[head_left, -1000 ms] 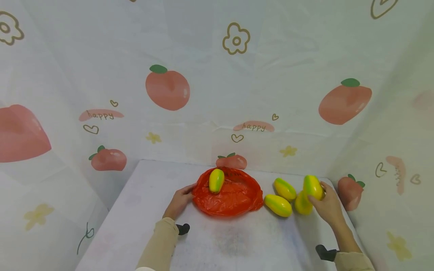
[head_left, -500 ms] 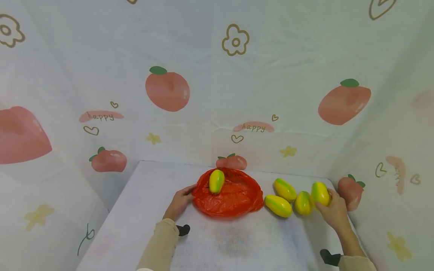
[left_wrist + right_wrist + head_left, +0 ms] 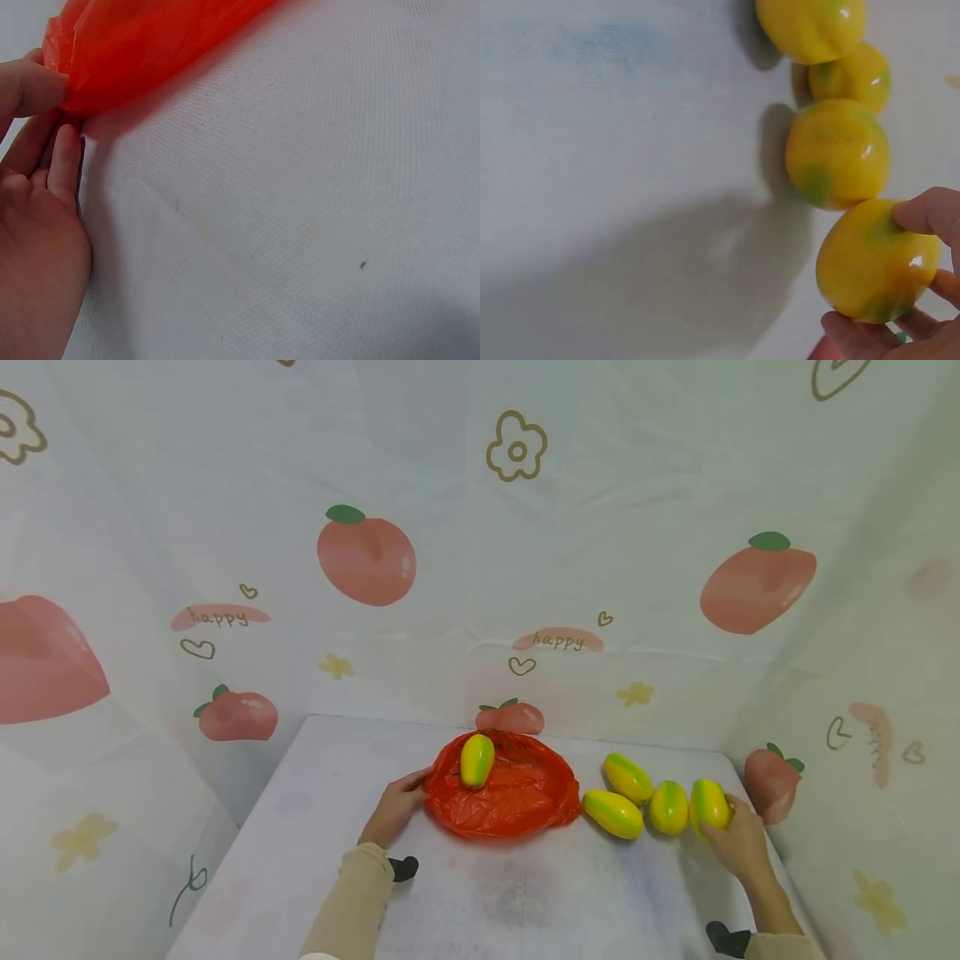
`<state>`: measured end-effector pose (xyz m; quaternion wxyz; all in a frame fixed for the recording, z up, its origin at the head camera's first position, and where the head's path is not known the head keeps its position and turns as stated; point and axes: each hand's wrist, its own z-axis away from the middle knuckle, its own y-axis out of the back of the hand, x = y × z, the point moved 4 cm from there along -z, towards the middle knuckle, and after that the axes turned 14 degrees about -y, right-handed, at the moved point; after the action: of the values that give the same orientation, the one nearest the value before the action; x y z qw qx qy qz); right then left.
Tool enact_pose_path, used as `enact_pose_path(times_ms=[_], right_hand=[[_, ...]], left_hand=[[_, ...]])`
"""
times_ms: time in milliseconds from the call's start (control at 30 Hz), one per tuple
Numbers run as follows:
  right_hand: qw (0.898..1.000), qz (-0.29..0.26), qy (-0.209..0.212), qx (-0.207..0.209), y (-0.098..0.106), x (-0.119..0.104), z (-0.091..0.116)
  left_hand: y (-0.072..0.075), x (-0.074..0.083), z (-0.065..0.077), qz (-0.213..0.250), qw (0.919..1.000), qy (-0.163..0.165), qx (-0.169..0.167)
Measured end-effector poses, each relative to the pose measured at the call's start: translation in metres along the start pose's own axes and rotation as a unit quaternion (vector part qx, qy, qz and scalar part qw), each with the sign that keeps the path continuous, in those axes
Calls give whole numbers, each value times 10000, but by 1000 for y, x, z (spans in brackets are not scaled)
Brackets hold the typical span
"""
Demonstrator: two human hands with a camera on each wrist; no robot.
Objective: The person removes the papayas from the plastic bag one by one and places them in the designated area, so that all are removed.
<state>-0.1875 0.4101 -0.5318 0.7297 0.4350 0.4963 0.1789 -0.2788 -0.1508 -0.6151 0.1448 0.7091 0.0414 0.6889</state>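
My left hand (image 3: 397, 810) pinches the left edge of a red plastic bag (image 3: 502, 814) between thumb and fingers; the left wrist view shows the bag's thin crumpled film (image 3: 165, 52) at the fingertips. The bag lies spread with its mouth open, and a yellow-green oblong fruit (image 3: 477, 762) rests on its back left part. On the right, my right hand (image 3: 742, 839) grips a similar yellow-green fruit (image 3: 708, 806), thumb on one side and fingers round the other. In the right wrist view this held fruit (image 3: 874, 262) is right beside another fruit (image 3: 838, 154).
Two more yellow-green fruits, a back one (image 3: 628, 777) and a front one (image 3: 613, 814), lie between the bag and the right-hand pair. The white tabletop (image 3: 525, 902) meets a printed cloth backdrop (image 3: 450, 677) at the back and sides.
My right hand has brought its fruit down and to the right, from overlapping a neighbouring fruit to a place beside it. The left hand has kept its hold on the bag's edge.
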Motion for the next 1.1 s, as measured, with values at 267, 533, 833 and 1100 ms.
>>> enact_pose_path(times_ms=[267,533,833,1100], right_hand=[[9979,73,-531,-373,-9,7,0],[9961,126,-739,-458,-16,10,1],[9940,152,-815,-710,-18,10,1],[9944,221,-712,-748,-24,11,4]], left_hand=[[0,1,2,-20,10000,12,3],[1,1,0,-8,10000,-6,11],[0,3,0,-41,10000,9,-19],[1,0,-1,-3,10000,78,-19]])
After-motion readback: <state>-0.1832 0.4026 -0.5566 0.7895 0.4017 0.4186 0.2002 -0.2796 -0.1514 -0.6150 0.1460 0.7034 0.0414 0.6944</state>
